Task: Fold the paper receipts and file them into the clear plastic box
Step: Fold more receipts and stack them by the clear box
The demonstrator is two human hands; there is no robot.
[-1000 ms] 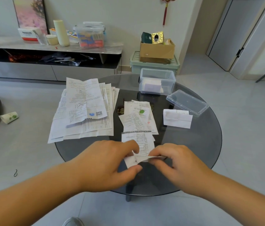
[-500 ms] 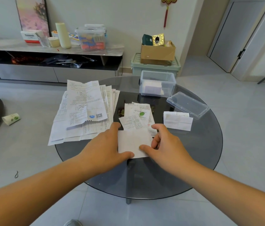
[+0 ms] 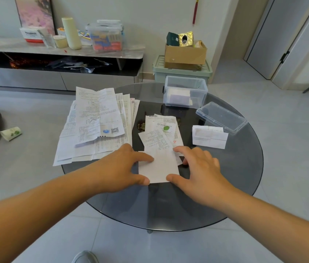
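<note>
Smoked glass, round and dark, is the surface (image 3: 168,209) here, and right in the middle of the action lies a white receipt (image 3: 159,168), blank side up, flat on the glass near the front edge. The left hand (image 3: 120,168) presses on its left side, forefinger laid across the paper and thumb at the lower left corner; that grip is apart, fingers spread and nothing clasped. The right hand (image 3: 199,168) comes in from the other side, thumb on the lower right corner and fingers along the right edge, its grip likewise apart and flat against the sheet. Just behind the receipt, and partly overlapped by its far edge, sits a small pile of printed receipts (image 3: 161,131), one with a green leaf mark. Left of that, a big fan of long printed sheets (image 3: 96,122) spreads out and hangs over the rim of the glass. Off to the right, a stack of folded receipts (image 3: 209,137) lies on its own, touching the clear lid (image 3: 221,117) that rests behind it. At the far side stands the clear plastic box (image 3: 197,97), open at the top, with some pale folded paper (image 3: 178,95) inside it, well apart from both hands.
</note>
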